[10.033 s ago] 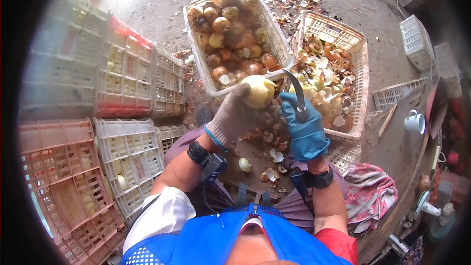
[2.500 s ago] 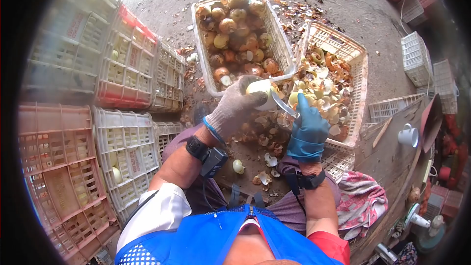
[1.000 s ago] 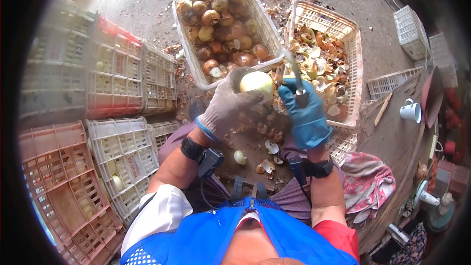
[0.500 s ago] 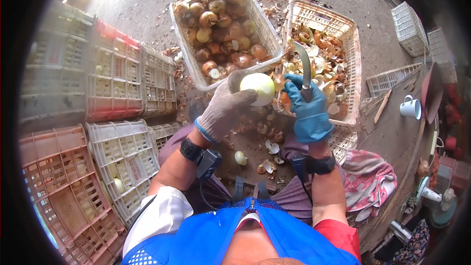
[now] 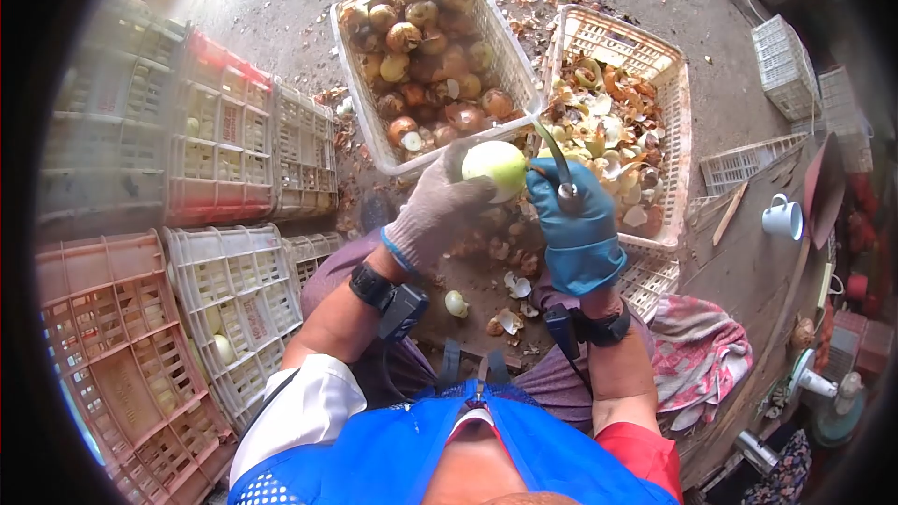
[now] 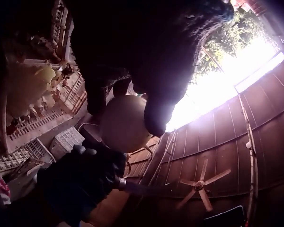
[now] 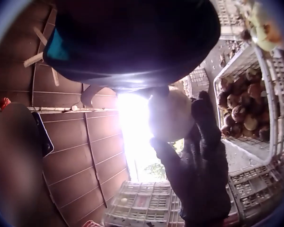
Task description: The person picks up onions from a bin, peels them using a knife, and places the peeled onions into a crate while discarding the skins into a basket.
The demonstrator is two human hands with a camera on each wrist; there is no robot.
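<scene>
My left hand (image 5: 438, 198), in a grey knit glove, grips a pale, mostly peeled onion (image 5: 496, 168), its fingers round the left side. In the left wrist view the onion (image 6: 125, 124) sits between dark gloved fingers. My right hand (image 5: 575, 224) wears a blue rubber glove and holds a curved knife (image 5: 554, 151) by its handle, blade pointing up and left. Its fingertips are right at the onion's right side, by a small brown bit. The right wrist view shows the onion (image 7: 171, 114) between both hands.
A white crate (image 5: 398, 161) of unpeeled onions stands ahead; a crate (image 5: 681, 122) of peelings is at its right. Stacked crates (image 5: 229, 140) line the left. A small onion (image 5: 456, 304) and skins lie on the ground between the knees. A mug (image 5: 783, 217) and towel (image 5: 702, 355) are at right.
Half a second ago my right hand was farther right, pinching brown skin, the knife upright. It has come back to the onion, and the blade leans left. My left hand keeps the onion.
</scene>
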